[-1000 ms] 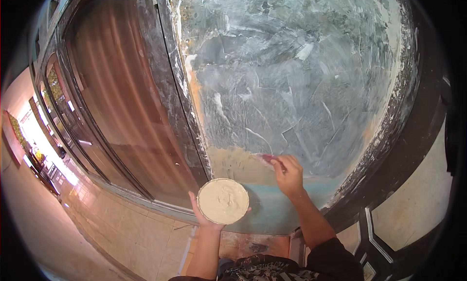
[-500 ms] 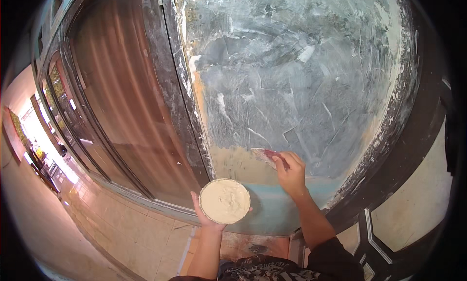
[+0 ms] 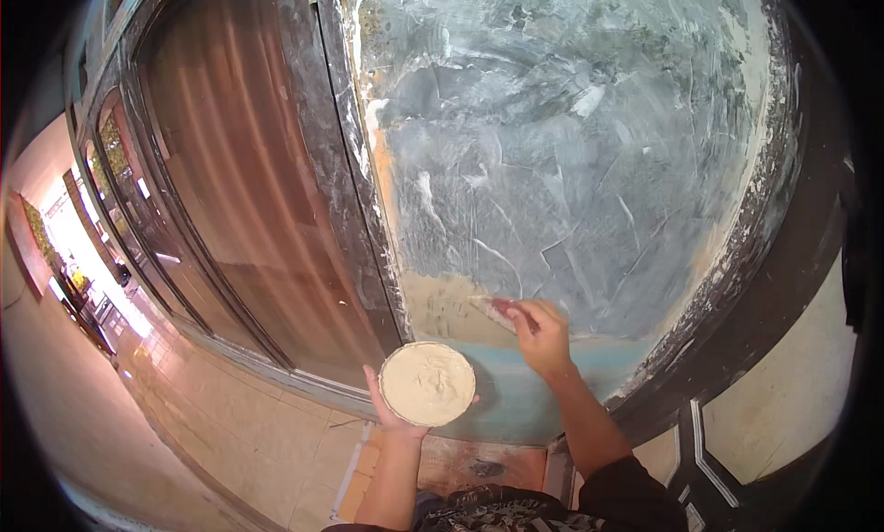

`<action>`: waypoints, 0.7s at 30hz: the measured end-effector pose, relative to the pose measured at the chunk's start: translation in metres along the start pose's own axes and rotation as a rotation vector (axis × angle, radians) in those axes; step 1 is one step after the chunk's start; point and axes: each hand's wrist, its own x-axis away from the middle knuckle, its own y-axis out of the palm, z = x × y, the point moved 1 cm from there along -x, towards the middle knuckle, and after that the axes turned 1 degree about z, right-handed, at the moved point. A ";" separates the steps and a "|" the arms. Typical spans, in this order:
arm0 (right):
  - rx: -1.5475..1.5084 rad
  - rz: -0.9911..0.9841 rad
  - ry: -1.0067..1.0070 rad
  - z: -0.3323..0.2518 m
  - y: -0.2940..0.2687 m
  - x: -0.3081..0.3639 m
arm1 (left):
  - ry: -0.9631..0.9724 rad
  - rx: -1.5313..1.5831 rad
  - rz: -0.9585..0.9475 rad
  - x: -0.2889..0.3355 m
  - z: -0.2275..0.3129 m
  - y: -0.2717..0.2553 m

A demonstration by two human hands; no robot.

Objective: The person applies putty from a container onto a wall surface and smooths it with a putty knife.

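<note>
While our left hand (image 3: 396,420) cradles a round tub (image 3: 382,396) from below, thumb up along its left side and a fingertip showing at its right, our right hand (image 3: 545,337) grips a putty knife (image 3: 503,306) by its reddish handle, fingers curled closed round it. The tub, filled with cream-coloured paste (image 3: 419,375), sits low in front of the wall panel (image 3: 552,191). We have the knife up and to the right of it, its blade pointing left at the right part of a beige patch (image 3: 433,297); we cannot tell whether the edge touches. Above the patch, the panel is streaked grey and white; below runs a teal band (image 3: 520,371). To our left stands a dark-framed window (image 3: 230,164) with reddish-brown curtain folds, above a tiled floor (image 3: 267,449).
</note>
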 end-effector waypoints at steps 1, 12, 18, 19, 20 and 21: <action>0.000 0.001 0.000 0.003 0.001 0.002 | 0.000 -0.001 0.000 0.000 0.000 -0.001; -0.016 0.071 0.001 -0.008 0.002 -0.011 | -0.031 0.057 -0.107 0.001 -0.003 -0.004; 0.077 0.047 -0.020 -0.007 0.003 -0.019 | -0.092 0.149 -0.210 0.000 -0.007 0.003; 0.079 0.047 -0.019 -0.009 0.000 -0.024 | -0.094 0.150 -0.210 0.001 -0.008 0.005; 0.023 0.080 -0.008 -0.012 -0.004 -0.029 | -0.077 0.098 -0.164 0.002 -0.009 0.007; -0.033 0.114 0.003 -0.015 -0.008 -0.031 | -0.061 0.046 -0.119 0.002 -0.010 0.008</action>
